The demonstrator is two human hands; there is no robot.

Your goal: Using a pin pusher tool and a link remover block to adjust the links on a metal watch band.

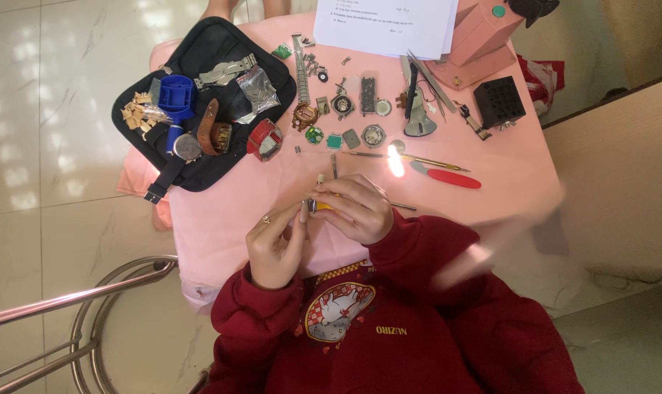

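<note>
Both hands meet over the near part of a pink-covered table (221,219). My left hand (275,244), with a ring on one finger, pinches a small metal watch part (310,206) between thumb and fingertips. My right hand (359,209) curls over the same spot and grips a thin tool with a yellow handle (324,207). The tool's metal shaft (404,208) sticks out to the right. The hands touch at the small part. Red sweater sleeves cover both wrists.
A black pouch (199,44) at the back left holds watches, a blue tool (175,95), a brown strap and a red watch (264,139). Loose watch parts, tweezers and a red-handled tool (451,177) lie mid-table. Papers, a pink box and a black block (499,101) stand behind. A metal stool frame (90,306) is lower left.
</note>
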